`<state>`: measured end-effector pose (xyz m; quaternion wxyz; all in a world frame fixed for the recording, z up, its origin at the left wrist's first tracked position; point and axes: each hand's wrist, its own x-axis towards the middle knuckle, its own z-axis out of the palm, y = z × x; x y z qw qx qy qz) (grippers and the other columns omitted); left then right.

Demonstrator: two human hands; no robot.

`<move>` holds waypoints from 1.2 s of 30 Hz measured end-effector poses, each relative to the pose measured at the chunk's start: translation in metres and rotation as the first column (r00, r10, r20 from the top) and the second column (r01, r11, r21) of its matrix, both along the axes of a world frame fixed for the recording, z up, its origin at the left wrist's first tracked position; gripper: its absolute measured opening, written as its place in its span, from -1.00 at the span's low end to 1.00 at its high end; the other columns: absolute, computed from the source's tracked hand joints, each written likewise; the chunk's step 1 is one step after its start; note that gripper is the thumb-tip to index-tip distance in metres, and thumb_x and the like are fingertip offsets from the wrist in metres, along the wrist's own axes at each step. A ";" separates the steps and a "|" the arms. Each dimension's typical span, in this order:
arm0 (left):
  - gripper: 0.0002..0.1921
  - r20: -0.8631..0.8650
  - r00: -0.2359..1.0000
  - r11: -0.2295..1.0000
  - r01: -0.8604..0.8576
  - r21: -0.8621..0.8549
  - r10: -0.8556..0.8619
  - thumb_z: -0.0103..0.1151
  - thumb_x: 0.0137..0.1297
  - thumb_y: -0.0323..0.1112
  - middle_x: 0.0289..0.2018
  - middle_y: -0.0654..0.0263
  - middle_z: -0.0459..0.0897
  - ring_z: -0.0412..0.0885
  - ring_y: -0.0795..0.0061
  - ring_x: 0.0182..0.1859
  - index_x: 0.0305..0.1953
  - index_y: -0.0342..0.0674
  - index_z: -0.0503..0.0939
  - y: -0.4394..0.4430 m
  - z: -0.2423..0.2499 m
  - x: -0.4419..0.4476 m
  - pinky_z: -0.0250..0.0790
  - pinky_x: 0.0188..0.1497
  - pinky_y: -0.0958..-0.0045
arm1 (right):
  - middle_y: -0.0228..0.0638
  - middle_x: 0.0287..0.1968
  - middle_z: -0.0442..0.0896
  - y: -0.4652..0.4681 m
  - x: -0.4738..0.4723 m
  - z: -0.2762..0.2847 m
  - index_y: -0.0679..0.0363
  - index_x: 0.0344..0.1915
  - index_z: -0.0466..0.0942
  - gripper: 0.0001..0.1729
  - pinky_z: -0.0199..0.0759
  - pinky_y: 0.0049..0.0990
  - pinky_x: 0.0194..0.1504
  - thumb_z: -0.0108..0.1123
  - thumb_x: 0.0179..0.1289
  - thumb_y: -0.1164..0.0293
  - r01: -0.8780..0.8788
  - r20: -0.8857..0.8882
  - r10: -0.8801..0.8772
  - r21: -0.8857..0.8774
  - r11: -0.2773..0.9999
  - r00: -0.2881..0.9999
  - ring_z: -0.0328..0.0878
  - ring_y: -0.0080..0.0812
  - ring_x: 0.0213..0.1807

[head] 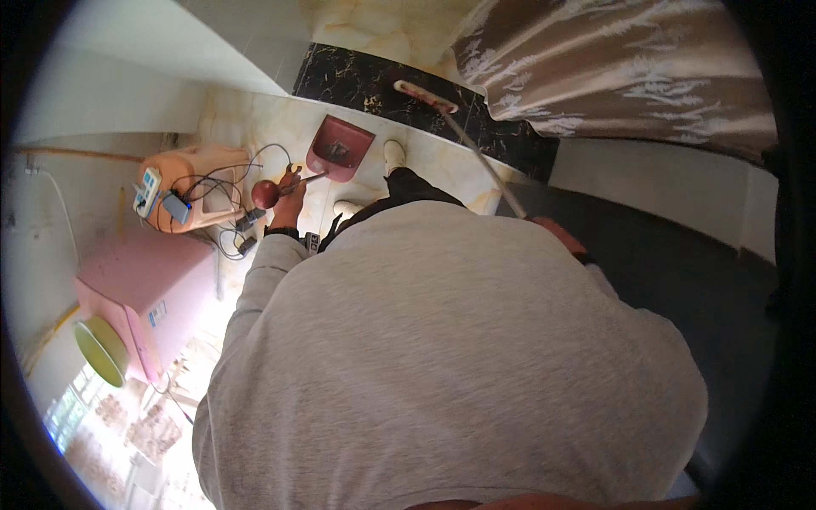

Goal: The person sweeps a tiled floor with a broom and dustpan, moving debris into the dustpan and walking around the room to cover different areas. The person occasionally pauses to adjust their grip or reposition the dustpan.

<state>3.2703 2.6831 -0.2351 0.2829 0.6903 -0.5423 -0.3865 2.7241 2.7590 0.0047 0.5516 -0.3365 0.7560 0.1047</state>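
My left hand (290,203) is closed around the handle of a dark red dustpan (360,137), just below the handle's round red end (265,194). Some grey debris (335,152) lies in the pan, whose mouth points towards the dark threshold. With my right hand (556,233) I grip the end of a long pale pole (484,162), the hand partly hidden by my sweatshirt. At the pole's far end, a red and white broom or mop head (425,96) is over the black marble-patterned threshold (347,73). The bristles cannot be made out.
An orange plastic stool (210,162) to the left carries a power strip (148,191) and tangled black cables (220,178). Nearer stands a pink cabinet-like box (156,274) beside a green basin (102,352). A brown patterned curtain (612,70) hangs at the right.
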 end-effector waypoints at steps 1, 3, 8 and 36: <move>-0.73 0.119 0.989 0.997 0.082 0.009 -0.082 0.18 -0.01 -0.27 -0.45 0.31 0.53 0.47 0.50 -0.38 -0.28 -0.23 0.45 0.000 -0.002 0.002 0.31 -0.31 0.47 | -0.32 -0.57 0.50 -0.001 -0.012 -0.005 0.22 -0.51 0.47 -0.71 0.28 -0.38 -0.49 0.00 0.12 0.22 0.114 0.062 -0.118 0.060 0.992 0.991 0.36 -0.42 -0.68; -0.65 0.195 0.965 0.945 0.109 0.307 -0.175 0.01 0.11 -0.16 -0.22 0.27 0.56 0.52 0.35 -0.14 -0.13 -0.24 0.44 -0.002 -0.002 0.006 0.33 -0.09 0.42 | -0.28 -0.59 0.48 -0.002 -0.035 -0.018 0.24 -0.44 0.44 -0.76 0.23 -0.45 -0.53 0.01 0.14 0.27 0.134 0.077 -0.143 0.114 0.984 0.987 0.34 -0.46 -0.65; -0.77 0.050 0.998 0.971 0.023 0.238 -0.036 0.12 -0.03 -0.33 -0.31 0.33 0.57 0.51 0.45 -0.22 -0.27 -0.20 0.47 -0.001 -0.005 0.011 0.31 -0.16 0.41 | -0.31 -0.71 0.41 -0.002 -0.075 -0.028 0.23 -0.60 0.42 -0.72 0.13 -0.41 -0.56 0.03 0.11 0.28 0.182 -0.131 -0.172 0.070 0.981 0.976 0.27 -0.44 -0.72; -0.76 -0.656 0.649 0.904 -0.126 0.408 0.386 -0.07 0.23 -0.21 -0.31 0.40 0.49 0.43 0.60 -0.19 -0.13 -0.16 0.40 0.026 0.003 -0.009 0.26 -0.10 0.57 | -0.42 -0.72 0.34 -0.026 -0.047 -0.100 0.13 -0.69 0.34 -0.73 0.12 -0.58 -0.68 0.03 0.09 0.33 0.013 0.341 -0.068 0.163 0.987 0.938 0.27 -0.54 -0.71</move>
